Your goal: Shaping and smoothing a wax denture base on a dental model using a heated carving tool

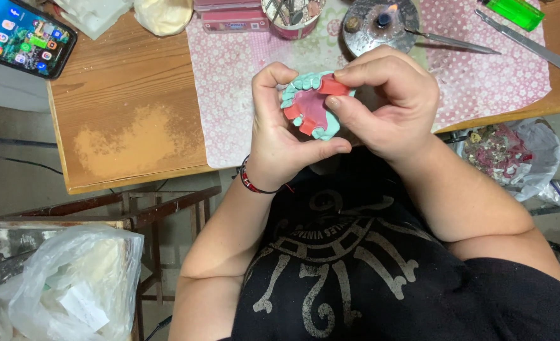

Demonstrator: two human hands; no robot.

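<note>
A teal dental cast (pixel 311 104) with a pink wax base and red wax strips along its arch sits between both hands, held over the front edge of the wooden table (pixel 125 120). My left hand (pixel 280 142) cups it from the left and below, thumb under it. My right hand (pixel 387 104) grips it from the right, with thumb and fingertips pressing the red wax strip at the upper right of the arch.
A pink patterned cloth (pixel 482 76) covers the table's right part. On it stand a small lit burner on a metal dish (pixel 381 25), a metal spatula (pixel 523 41), a green lighter (pixel 515 11) and a cup of tools (pixel 290 16). A phone (pixel 22 36) lies far left. Plastic bags (pixel 71 284) sit below.
</note>
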